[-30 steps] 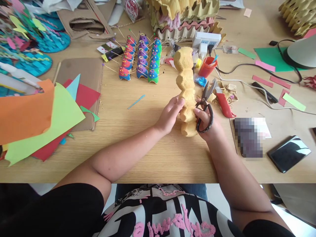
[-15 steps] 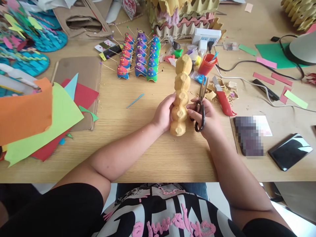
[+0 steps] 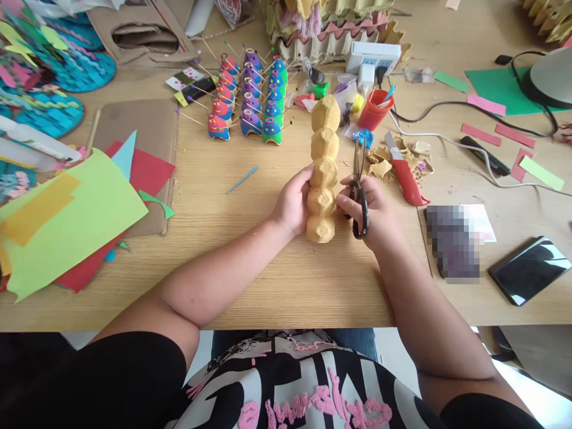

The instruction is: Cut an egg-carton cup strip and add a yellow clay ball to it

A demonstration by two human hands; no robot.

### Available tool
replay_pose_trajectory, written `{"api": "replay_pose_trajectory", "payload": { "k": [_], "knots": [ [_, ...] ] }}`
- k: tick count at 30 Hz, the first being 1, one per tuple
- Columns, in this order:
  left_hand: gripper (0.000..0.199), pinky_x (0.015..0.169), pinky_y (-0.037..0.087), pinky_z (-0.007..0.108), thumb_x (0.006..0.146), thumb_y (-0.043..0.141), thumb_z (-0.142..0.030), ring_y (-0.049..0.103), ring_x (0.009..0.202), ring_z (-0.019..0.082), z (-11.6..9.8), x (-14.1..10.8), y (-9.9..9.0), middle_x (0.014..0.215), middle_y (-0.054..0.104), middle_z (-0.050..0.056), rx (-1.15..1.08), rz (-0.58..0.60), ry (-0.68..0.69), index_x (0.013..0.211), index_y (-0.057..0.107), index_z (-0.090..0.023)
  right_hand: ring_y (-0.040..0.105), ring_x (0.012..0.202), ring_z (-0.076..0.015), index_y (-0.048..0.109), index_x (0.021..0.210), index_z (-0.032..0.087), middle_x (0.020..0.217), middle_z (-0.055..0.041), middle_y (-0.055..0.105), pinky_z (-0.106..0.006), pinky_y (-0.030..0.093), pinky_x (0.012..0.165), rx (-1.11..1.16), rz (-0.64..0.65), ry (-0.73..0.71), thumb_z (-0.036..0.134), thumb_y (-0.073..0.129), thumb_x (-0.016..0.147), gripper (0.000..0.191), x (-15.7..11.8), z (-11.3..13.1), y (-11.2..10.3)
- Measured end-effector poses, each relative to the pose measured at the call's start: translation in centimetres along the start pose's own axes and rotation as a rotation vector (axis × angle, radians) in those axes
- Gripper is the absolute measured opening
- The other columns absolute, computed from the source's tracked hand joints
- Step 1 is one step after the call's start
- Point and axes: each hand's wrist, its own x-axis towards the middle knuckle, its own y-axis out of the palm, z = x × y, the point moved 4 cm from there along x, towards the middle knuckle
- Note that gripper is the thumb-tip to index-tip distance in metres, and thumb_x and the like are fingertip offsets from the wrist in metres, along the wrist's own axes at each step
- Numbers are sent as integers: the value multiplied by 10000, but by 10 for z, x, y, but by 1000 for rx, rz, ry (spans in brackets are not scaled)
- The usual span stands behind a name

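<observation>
A yellow strip of egg-carton cups [image 3: 323, 170] stands lengthwise in front of me, its bumps facing up. My left hand [image 3: 292, 202] is closed round the strip's left side, with part of the fingers hidden behind it. In my right hand [image 3: 374, 211] are black-handled scissors [image 3: 360, 196], their slightly parted blades pointing away from me. The right fingertips also touch or nearly touch the strip's right side. Beyond the scissors lie egg-carton scraps [image 3: 379, 165] and a red-handled knife [image 3: 404, 176].
Painted egg-carton caterpillars [image 3: 251, 98] with pin feelers stand at the back. Coloured paper sheets [image 3: 84, 208] and cardboard [image 3: 154, 119] lie left. A red cup [image 3: 375, 110], a power strip [image 3: 373, 56], cables, paper strips and a phone [image 3: 529, 270] are on the right. Egg trays [image 3: 335, 44] are stacked behind.
The orange paper that stood over the sheets at left has dropped out of sight there. The view has shifted slightly; both hands keep their hold on the strip and scissors.
</observation>
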Motion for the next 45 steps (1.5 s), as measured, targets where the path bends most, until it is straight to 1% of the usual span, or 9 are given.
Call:
{"api": "replay_pose_trajectory", "payload": {
  "k": [11,20,24,28,31,35,39,42,45],
  "knots": [
    [510,683,672,361,1031,603,-723,847,846,275,0,0,1,793,778,35,55,-37,-51,1026,745,-233,565,717,-173,591,1106,321,819,39,598,-330,486,640,-9,-19,11,451,885,805,440,0,-4,-1],
    [486,740,667,345,1036,610,-694,840,900,260,0,0,1,844,791,38,74,-37,-43,1036,735,-224,476,675,-161,609,1089,322,805,38,597,-314,390,580,-4,-13,-4,405,890,748,450,0,-1,2],
    [456,771,656,359,1037,619,-670,832,962,272,-1,3,-3,884,797,51,82,-36,0,1020,739,-230,492,686,-167,599,1104,323,815,34,592,-315,393,583,-35,-12,-15,391,873,771,437,-1,-2,0],
    [495,762,626,351,1043,588,-722,817,980,267,-2,10,-11,931,811,51,127,-55,40,1107,762,-263,538,728,-181,602,1125,329,856,19,618,-322,420,602,-77,-63,-43,374,869,801,422,0,-2,-5],
    [534,715,603,329,1041,564,-754,809,922,247,-2,13,-15,919,811,53,136,-69,23,1116,770,-267,551,747,-190,615,1115,328,828,22,588,-334,450,631,-99,-100,-73,404,910,805,435,1,-1,-8],
    [550,736,606,336,1053,535,-759,818,941,250,-3,13,-16,937,820,57,140,-95,19,1089,768,-262,479,676,-170,661,1078,321,766,41,536,-340,447,619,-158,-113,-81,483,975,793,453,1,-2,-10],
    [545,770,632,355,1045,555,-757,832,975,261,-5,10,-14,944,831,60,134,-75,12,1096,772,-259,569,720,-180,688,1073,323,801,34,608,-359,540,685,-197,-100,-100,538,1003,785,478,0,-3,-10],
    [508,799,665,399,1055,563,-716,846,984,292,-5,7,-10,930,840,59,93,-46,-13,1070,767,-251,635,770,-194,687,1087,324,809,28,623,-365,580,728,-140,-64,-69,596,973,815,479,-1,-2,-7],
    [465,846,697,449,1058,582,-650,861,1023,333,-4,2,-3,966,867,75,19,12,-80,1115,771,-229,617,742,-177,656,1075,316,792,40,601,-345,572,701,-40,-43,-24,630,967,799,522,-1,-2,-3]
  ]
}}
